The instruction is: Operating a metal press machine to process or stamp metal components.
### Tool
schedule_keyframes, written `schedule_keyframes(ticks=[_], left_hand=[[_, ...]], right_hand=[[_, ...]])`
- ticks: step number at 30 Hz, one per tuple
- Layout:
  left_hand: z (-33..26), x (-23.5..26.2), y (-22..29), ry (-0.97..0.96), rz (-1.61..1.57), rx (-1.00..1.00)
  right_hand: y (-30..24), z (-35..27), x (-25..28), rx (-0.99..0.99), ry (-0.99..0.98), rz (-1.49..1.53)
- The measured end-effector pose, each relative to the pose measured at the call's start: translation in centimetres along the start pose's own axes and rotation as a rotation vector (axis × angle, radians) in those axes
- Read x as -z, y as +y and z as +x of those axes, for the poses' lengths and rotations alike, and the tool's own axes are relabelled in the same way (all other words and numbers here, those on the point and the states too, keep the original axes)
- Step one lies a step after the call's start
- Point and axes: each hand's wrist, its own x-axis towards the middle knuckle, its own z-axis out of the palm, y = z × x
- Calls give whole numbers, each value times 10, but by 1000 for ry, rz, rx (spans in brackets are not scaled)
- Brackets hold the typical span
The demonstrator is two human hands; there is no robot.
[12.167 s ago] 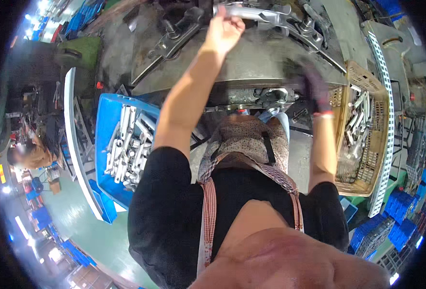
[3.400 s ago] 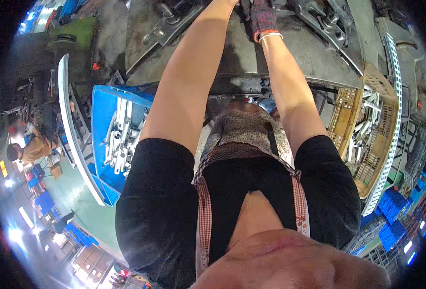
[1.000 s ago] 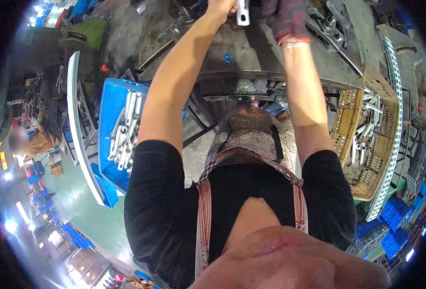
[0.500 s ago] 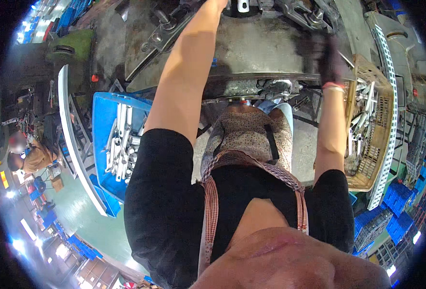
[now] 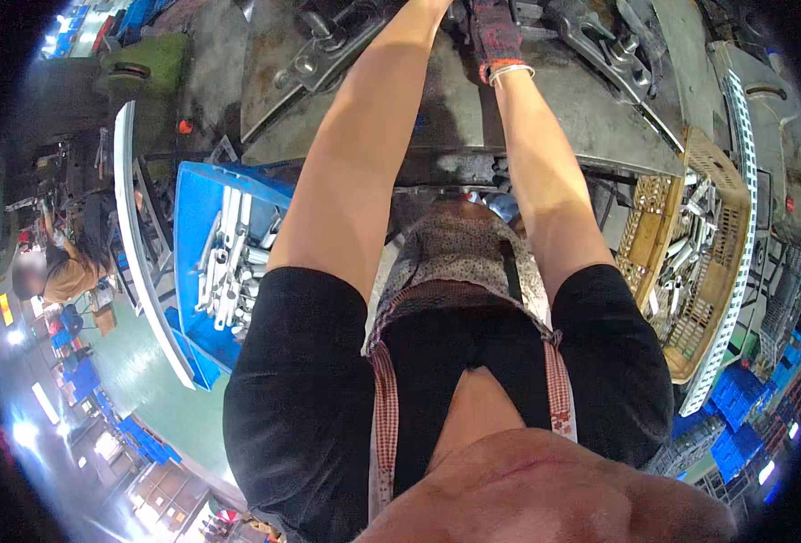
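Note:
My right hand [image 5: 495,34], in a dark reddish work glove with a bracelet at the wrist, reaches over the middle of the metal worktable [image 5: 459,118]. The upper frame edge cuts off its fingertips, so its grip and anything in it do not show. My left forearm [image 5: 373,118] stretches up past the top of the picture, and the hand beyond it is out of sight. Either side of my hands, a steel clamp bar with a bolt sits on the table: a left clamp [image 5: 324,50] and a right clamp [image 5: 604,50].
At my left stands a blue crate [image 5: 188,226] with silver, wrench-like metal pieces [image 5: 228,262]. A tan slatted crate [image 5: 722,271] at my right holds similar pieces [image 5: 690,240]. White metal rails, a left rail [image 5: 129,226] and a perforated right rail [image 5: 744,190], run outside them. Far left, another person [image 5: 66,267] works.
My right hand has swung left and away from me, from beside the tan crate to the table's middle. The left forearm has shifted slightly right. The view has shifted slightly.

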Motion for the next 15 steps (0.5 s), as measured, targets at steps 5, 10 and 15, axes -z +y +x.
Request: schedule_keyframes(ticks=[5, 10, 15], left_hand=[[-15, 10, 25, -49, 356, -5], [-22, 19, 31, -96, 456, 13], [-22, 12, 24, -112, 475, -47]], right_hand=[[-4, -5, 9, -450, -28, 911], [4, -10, -1, -265, -24, 307], [-2, -10, -1, -236, 28, 483]])
